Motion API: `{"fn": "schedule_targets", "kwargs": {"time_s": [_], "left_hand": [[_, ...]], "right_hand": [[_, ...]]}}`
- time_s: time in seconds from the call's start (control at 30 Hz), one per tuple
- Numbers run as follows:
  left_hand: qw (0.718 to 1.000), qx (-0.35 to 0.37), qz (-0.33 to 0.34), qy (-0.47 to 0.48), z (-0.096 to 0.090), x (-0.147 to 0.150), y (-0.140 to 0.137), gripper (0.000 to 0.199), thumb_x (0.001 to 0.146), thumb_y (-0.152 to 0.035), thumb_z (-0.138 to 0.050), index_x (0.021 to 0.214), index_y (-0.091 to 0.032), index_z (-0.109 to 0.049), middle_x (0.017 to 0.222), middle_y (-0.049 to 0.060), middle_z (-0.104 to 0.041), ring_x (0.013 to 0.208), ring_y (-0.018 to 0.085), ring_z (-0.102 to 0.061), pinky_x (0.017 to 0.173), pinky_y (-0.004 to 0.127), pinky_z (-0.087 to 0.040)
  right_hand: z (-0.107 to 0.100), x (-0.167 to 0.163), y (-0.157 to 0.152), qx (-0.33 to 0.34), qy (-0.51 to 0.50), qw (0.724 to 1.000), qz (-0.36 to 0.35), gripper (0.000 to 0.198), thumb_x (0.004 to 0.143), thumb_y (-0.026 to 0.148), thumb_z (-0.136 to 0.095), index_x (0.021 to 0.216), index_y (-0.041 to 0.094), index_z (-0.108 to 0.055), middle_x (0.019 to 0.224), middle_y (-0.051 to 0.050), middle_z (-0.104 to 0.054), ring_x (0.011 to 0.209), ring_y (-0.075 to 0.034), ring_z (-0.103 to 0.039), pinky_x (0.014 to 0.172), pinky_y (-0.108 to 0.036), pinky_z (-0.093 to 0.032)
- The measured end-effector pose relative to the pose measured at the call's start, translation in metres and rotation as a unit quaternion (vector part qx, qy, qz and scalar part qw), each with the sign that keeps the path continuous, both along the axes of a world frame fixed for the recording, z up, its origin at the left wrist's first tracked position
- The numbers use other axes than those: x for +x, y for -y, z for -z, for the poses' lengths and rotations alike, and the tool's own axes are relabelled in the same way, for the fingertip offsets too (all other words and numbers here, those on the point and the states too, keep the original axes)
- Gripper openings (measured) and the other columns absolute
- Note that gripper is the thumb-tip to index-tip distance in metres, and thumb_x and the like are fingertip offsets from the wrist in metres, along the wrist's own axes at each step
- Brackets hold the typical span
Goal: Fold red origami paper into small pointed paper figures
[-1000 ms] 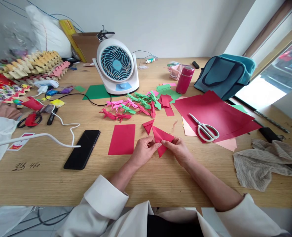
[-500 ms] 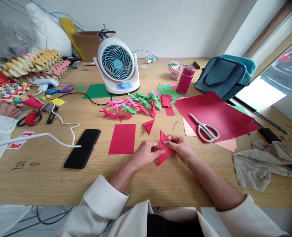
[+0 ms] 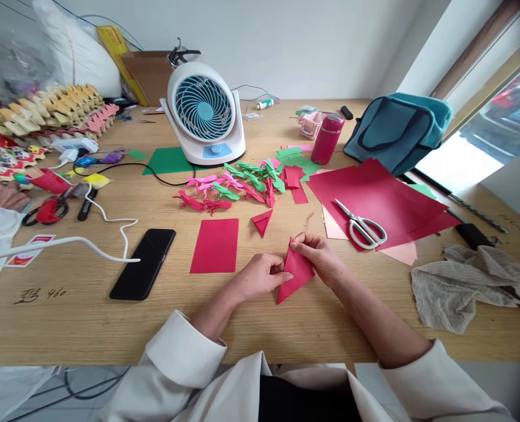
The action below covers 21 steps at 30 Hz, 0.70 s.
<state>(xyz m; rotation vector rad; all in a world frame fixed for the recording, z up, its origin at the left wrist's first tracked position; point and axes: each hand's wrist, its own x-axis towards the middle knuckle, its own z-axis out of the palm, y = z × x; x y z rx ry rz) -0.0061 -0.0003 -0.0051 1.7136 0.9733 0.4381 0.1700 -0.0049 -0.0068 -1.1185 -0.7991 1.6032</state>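
Note:
A folded red paper (image 3: 296, 275), roughly triangular, is held between both hands just above the table. My left hand (image 3: 262, 275) pinches its left edge, thumb on the front face. At the top corner, my right hand (image 3: 317, 253) grips it with thumb and fingers; the fingers behind the paper are partly hidden. A small folded red triangle (image 3: 262, 223) lies just beyond the hands. To the left is a flat red paper rectangle (image 3: 215, 246). Several folded green, pink and red paper figures (image 3: 242, 183) are heaped farther back.
White-handled scissors (image 3: 363, 228) rest on large red sheets (image 3: 400, 205) at the right. A black phone (image 3: 143, 264) lies left, a white cable crossing it. Behind stand a fan (image 3: 205, 111), a red flask (image 3: 328, 139) and a blue bag (image 3: 389, 135). A crumpled cloth (image 3: 448, 290) lies right.
The folded red paper has turned and tilted, showing a broader face. My right hand has shifted its hold up to the top corner; my left hand keeps its pinch. The view has moved slightly.

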Motion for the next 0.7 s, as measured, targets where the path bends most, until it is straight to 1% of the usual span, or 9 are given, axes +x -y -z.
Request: {"fn": "schedule_targets", "kwargs": {"time_s": [0.2,0.27,0.37,0.43,0.5,0.6,0.7], "left_hand": [[0.999,0.021,-0.045,0.004,0.007,0.0,-0.002,0.03,0.079,-0.034,-0.062,0.059,-0.016,-0.048,0.055,-0.005,-0.046,0.053,0.009,-0.04,0.05,0.021,-0.029],[0.999,0.02,-0.049,0.003,0.008,-0.001,-0.003,0.031,0.08,-0.035,-0.062,0.06,-0.016,-0.047,0.055,-0.005,-0.046,0.053,0.009,-0.041,0.05,0.021,-0.03],[0.999,0.006,-0.045,0.016,0.007,-0.002,-0.004,0.029,0.081,-0.037,-0.062,0.063,-0.016,-0.051,0.057,-0.004,-0.048,0.054,0.009,-0.043,0.05,0.021,-0.032],[0.997,0.007,-0.062,0.038,0.004,-0.002,-0.005,0.028,0.082,-0.04,-0.061,0.069,-0.016,-0.055,0.06,-0.004,-0.05,0.055,0.009,-0.045,0.051,0.021,-0.033],[0.993,0.033,-0.094,0.067,0.0,-0.002,-0.006,0.03,0.083,-0.044,-0.061,0.073,-0.016,-0.056,0.063,-0.003,-0.05,0.057,0.01,-0.046,0.052,0.021,-0.035],[0.981,0.063,-0.137,0.119,-0.003,-0.002,-0.008,0.026,0.085,-0.041,-0.06,0.08,-0.016,-0.058,0.065,-0.003,-0.052,0.058,0.009,-0.046,0.054,0.021,-0.036],[0.974,0.094,-0.162,0.125,-0.004,0.0,-0.008,0.022,0.084,-0.035,-0.061,0.073,-0.016,-0.056,0.063,-0.003,-0.05,0.059,0.009,-0.045,0.055,0.021,-0.035]], "right_hand": [[0.001,0.001,0.001,0.002,0.015,0.999,-0.04,0.034,0.059,0.039,-0.087,0.067,0.018,-0.061,0.06,0.003,-0.063,0.048,-0.007,-0.049,0.047,-0.02,-0.038],[0.002,0.001,0.0,0.006,0.015,0.999,-0.051,0.034,0.061,0.04,-0.086,0.068,0.017,-0.061,0.061,0.003,-0.063,0.049,-0.007,-0.05,0.048,-0.02,-0.038],[0.002,0.001,0.001,0.008,0.019,0.998,-0.06,0.036,0.062,0.041,-0.085,0.069,0.017,-0.059,0.061,0.003,-0.062,0.05,-0.007,-0.049,0.05,-0.02,-0.037],[0.001,0.0,0.001,0.012,0.03,0.997,-0.067,0.038,0.061,0.043,-0.085,0.07,0.017,-0.059,0.061,0.003,-0.062,0.05,-0.007,-0.049,0.05,-0.021,-0.036],[0.0,-0.002,0.003,0.023,0.047,0.995,-0.08,0.04,0.061,0.045,-0.085,0.071,0.016,-0.059,0.061,0.003,-0.061,0.051,-0.007,-0.048,0.051,-0.021,-0.034],[0.003,-0.004,0.005,0.051,0.079,0.989,-0.11,0.039,0.065,0.046,-0.082,0.072,0.016,-0.059,0.062,0.003,-0.057,0.053,-0.007,-0.045,0.051,-0.021,-0.031],[0.006,-0.005,0.006,0.075,0.108,0.982,-0.137,0.035,0.071,0.045,-0.077,0.075,0.016,-0.058,0.064,0.003,-0.055,0.055,-0.008,-0.043,0.052,-0.022,-0.03]]}}
